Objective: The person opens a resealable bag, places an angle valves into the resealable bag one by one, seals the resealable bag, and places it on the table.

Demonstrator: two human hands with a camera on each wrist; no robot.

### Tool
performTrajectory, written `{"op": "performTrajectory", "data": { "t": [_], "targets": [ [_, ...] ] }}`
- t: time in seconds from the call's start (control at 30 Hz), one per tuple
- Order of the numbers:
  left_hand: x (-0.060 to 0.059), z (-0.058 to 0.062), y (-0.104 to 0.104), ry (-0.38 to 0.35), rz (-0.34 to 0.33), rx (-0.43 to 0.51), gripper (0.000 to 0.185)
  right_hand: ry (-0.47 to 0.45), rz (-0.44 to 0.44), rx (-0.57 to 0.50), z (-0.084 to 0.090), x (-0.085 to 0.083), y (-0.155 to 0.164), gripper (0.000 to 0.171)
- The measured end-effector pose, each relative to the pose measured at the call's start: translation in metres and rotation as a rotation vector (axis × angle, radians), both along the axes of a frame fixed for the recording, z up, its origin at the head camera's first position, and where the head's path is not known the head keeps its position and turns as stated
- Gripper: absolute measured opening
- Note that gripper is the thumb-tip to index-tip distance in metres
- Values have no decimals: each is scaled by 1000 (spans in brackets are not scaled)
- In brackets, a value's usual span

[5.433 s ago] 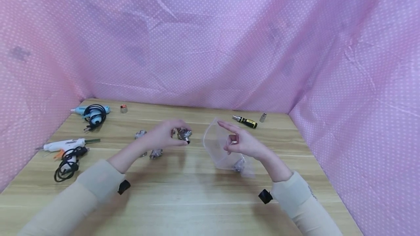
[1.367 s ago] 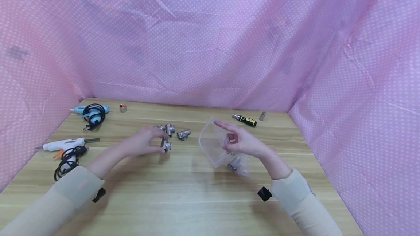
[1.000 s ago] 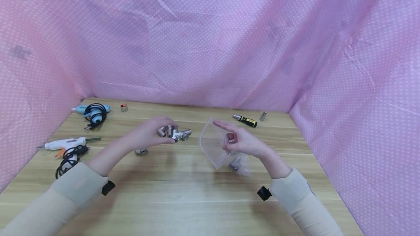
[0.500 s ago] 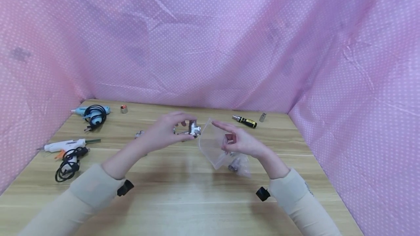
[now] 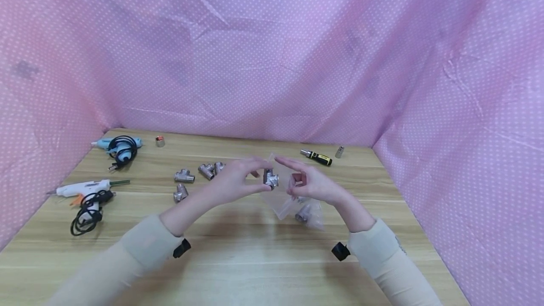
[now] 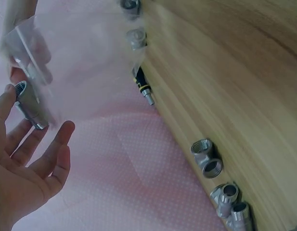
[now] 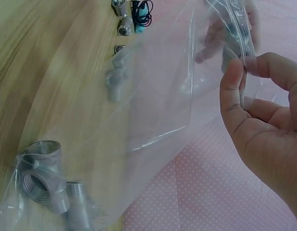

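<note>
The left hand [image 5: 235,181] is now holding a metal tee fitting [image 5: 270,178] right by the raised mouth of the clear bag [image 7: 158,115]; a moment ago it was among the loose fittings [image 5: 184,176] on the left part of the surface [image 5: 255,263], and that move is the main change. Thumb and fingertips are gripping the fitting while the other fingers are spreading clear of it. The right hand [image 5: 318,185] is staying almost where it was, pinching the bag's edge between thumb and finger and keeping the top lifted.

For the work in hand, this is bringing one more piece up to the opening, where it is still being held and not lying with the fittings inside the bag [image 7: 42,185], which are sitting in its bottom corner. Because the film is so transparent, it is hard to tell whether the held piece is already passing the rim or only hanging in front of it. With the left arm shifted over, several loose fittings are showing again on the surface, so the bagging is looking only partly done. The screwdriver [image 5: 316,157] behind is lying undisturbed.
</note>
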State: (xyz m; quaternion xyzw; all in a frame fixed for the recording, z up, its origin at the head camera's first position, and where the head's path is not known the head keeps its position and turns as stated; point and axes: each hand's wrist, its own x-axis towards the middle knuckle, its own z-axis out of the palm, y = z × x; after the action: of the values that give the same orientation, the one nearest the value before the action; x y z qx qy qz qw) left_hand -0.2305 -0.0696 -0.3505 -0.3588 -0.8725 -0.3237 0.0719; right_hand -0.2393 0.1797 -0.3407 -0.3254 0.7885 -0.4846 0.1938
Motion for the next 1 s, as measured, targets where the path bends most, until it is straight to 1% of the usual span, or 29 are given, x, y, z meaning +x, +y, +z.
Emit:
{"op": "performTrajectory", "data": {
  "t": [0.13,0.23,0.4,0.53,0.67,0.83,0.93,1.0],
  "targets": [
    [-3,-7,4,0,20,-3,53,10,4,3,0,0,0,80],
    [-5,-11,5,-2,26,10,53,1,0,0,0,1,-1,80],
    [-8,-16,5,9,41,2,58,-18,-7,-10,2,3,-3,80],
    [-8,-16,5,22,36,-5,59,-16,-5,-17,12,9,-6,78],
    [-8,-14,5,40,32,2,55,-3,-5,-16,21,16,-8,77],
    [-9,-12,3,45,32,0,55,9,-11,-22,21,16,-8,77],
    [-8,-11,0,26,27,-5,56,6,-18,-17,20,16,-8,77],
    [-6,-9,-3,8,22,-2,58,4,-21,-14,16,13,-7,78]
  ]
}}
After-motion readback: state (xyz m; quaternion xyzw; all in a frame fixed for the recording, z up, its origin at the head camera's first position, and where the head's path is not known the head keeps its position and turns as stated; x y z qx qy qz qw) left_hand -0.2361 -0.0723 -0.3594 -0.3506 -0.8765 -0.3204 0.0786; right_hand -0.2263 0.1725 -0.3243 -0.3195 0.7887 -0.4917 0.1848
